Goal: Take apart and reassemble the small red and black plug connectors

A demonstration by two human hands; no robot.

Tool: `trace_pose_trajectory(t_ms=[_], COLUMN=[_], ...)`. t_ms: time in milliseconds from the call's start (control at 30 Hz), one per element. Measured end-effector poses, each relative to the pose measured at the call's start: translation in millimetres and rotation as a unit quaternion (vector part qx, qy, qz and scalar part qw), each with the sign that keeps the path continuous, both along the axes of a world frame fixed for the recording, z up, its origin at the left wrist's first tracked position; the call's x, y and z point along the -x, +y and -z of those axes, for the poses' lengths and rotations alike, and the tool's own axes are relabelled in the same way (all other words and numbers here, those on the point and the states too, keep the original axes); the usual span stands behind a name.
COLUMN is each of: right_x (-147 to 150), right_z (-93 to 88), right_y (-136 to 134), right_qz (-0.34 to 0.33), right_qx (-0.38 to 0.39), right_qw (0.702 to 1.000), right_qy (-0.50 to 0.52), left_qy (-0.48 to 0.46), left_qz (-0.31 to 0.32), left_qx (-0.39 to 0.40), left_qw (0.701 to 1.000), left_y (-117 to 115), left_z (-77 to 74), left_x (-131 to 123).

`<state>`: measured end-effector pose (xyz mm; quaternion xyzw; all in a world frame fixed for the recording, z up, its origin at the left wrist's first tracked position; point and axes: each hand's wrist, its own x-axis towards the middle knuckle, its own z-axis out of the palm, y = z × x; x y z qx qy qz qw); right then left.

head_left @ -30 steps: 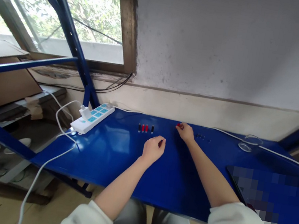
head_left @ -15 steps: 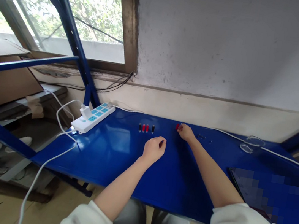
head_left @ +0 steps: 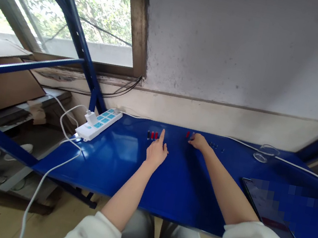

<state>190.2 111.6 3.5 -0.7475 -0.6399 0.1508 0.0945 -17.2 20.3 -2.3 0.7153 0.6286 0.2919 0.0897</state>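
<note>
On the blue table (head_left: 125, 170) a short row of small upright cylinders stands left of my left hand (head_left: 156, 152): one black cylinder (head_left: 148, 135) and two red cylinders (head_left: 154, 135). My left hand's index finger points forward beside the row, the thumb apart; it hides the spot where another black one stood. Farther right, my right hand (head_left: 199, 142) has its fingertips pinched low over the table, next to a lone red cylinder (head_left: 188, 134). What lies between those fingertips is too small to make out. Several tiny clear or metallic pieces (head_left: 215, 146) lie right of that hand.
A white power strip (head_left: 99, 125) with a plug and cable lies at the table's left end. A dark tablet-like device (head_left: 268, 214), partly blurred out, lies at the right. A coiled clear loop (head_left: 260, 157) and a white cable (head_left: 301, 168) run along the back right.
My left hand has moved slightly left and forward, its index finger now stretched out over the row's right end. My right hand has come off the red cylinder, which now stands free beside it.
</note>
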Motion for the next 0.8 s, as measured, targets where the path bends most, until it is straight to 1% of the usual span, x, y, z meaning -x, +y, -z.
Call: trace_pose_trajectory(t_ms=[100,200,300,400,500,567,700,800], right_x=[2,6,13,19,21,20,14,14], right_z=[-10.8,-19.0,-22.1,-20.9,-17.7,-15.4,-10.6,-7.3], right_y=[-20,-45,-69,-87,-96,-97,-96,-95], right_qz=[0.029,0.033,0.028,0.02,0.021,0.028,0.054,0.073], right_qx=[0.007,0.005,0.006,0.002,-0.009,-0.015,-0.034,-0.051], right_qw=[0.998,0.998,0.998,0.999,0.999,0.999,0.998,0.996], right_qy=[-0.049,-0.062,-0.056,-0.046,-0.022,-0.003,0.009,0.009], left_qy=[0.01,0.022,0.034,0.021,-0.014,-0.058,-0.165,-0.19], left_qz=[-0.005,-0.01,-0.012,-0.022,-0.03,-0.024,0.024,0.047], left_qx=[0.006,0.008,0.001,-0.02,-0.02,-0.008,-0.001,-0.017], left_qw=[1.0,1.0,0.999,0.999,0.999,0.998,0.986,0.98], left_y=[4,7,10,12,13,12,7,2], left_z=[0.6,1.5,2.8,3.6,3.2,2.3,1.6,3.7], left_x=[-1,-2,-3,-2,0,1,0,-3])
